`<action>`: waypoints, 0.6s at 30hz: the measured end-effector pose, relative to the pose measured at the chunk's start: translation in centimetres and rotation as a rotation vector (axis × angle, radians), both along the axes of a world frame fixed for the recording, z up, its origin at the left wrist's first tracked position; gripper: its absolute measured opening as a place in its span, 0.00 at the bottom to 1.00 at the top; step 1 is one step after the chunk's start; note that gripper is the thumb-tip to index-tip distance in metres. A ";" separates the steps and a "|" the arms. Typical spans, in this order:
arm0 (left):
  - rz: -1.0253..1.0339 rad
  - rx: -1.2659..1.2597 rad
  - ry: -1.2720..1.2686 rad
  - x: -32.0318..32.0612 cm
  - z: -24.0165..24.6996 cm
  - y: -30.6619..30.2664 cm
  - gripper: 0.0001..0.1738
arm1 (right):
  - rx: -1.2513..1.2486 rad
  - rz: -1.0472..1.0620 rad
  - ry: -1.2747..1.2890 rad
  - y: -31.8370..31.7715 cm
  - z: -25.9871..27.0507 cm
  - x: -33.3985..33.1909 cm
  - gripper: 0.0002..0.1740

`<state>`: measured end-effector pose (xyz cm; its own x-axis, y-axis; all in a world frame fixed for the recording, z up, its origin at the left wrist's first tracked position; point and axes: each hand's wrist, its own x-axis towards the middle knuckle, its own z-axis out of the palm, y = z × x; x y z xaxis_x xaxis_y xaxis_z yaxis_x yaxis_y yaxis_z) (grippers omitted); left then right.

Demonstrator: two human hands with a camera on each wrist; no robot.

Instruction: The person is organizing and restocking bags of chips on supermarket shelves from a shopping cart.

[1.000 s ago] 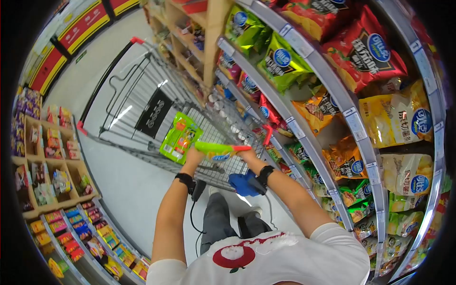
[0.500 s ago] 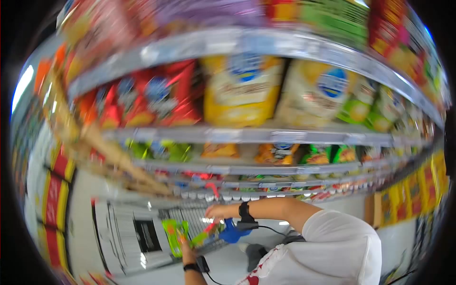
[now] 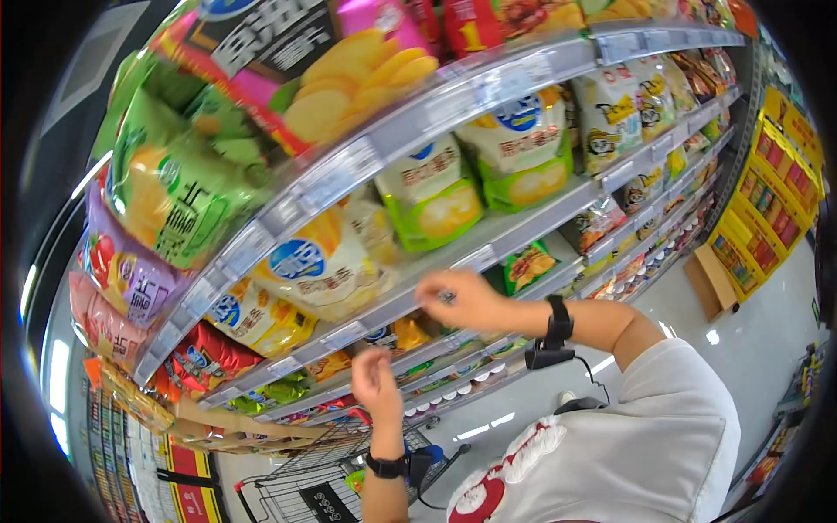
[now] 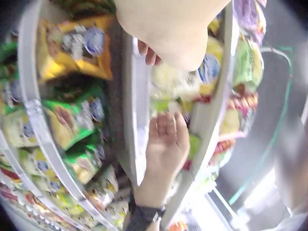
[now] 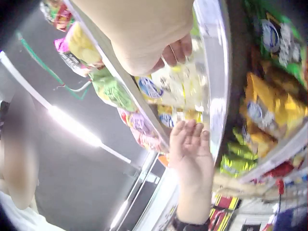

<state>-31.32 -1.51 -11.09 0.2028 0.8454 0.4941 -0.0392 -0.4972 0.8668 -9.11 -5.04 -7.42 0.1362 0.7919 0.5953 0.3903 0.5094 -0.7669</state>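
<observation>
In the head view my left hand [image 3: 377, 383] is raised in front of a lower shelf, its fingers loosely bent and holding nothing. My right hand [image 3: 464, 301] is farther right and higher, also empty, before the shelf edge below a white and green pouch [image 3: 429, 196]. A white and yellow bag [image 3: 318, 261] sits on the shelf behind the hands. From the left wrist view, the right hand [image 4: 166, 149] shows its palm and relaxed fingers; the right wrist view shows the left hand [image 5: 192, 156] likewise. The two hands are apart.
A shopping cart [image 3: 292, 488] stands at the bottom left with a green package [image 3: 355, 481] in it. Shelves with a long price-tag edge [image 3: 488, 83] run across the view. A yellow display rack [image 3: 767, 205] and a cardboard box [image 3: 711, 281] are at the right.
The hands have let go of the green packages over the cart and risen toward the shelves. The view has turned to the right, with the cart now lower in it.
</observation>
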 end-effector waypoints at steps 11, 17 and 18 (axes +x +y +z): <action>0.075 0.135 0.631 17.8 7.5 9.0 0.56 | -0.285 -0.335 -0.050 3.4 4.0 11.8 0.55; 0.288 0.166 0.773 19.3 8.4 8.0 0.64 | -0.407 -0.512 -0.086 7.4 3.8 12.1 0.70; 0.325 0.218 0.801 19.5 7.8 8.1 0.65 | -0.435 -0.508 -0.088 7.5 4.1 12.1 0.70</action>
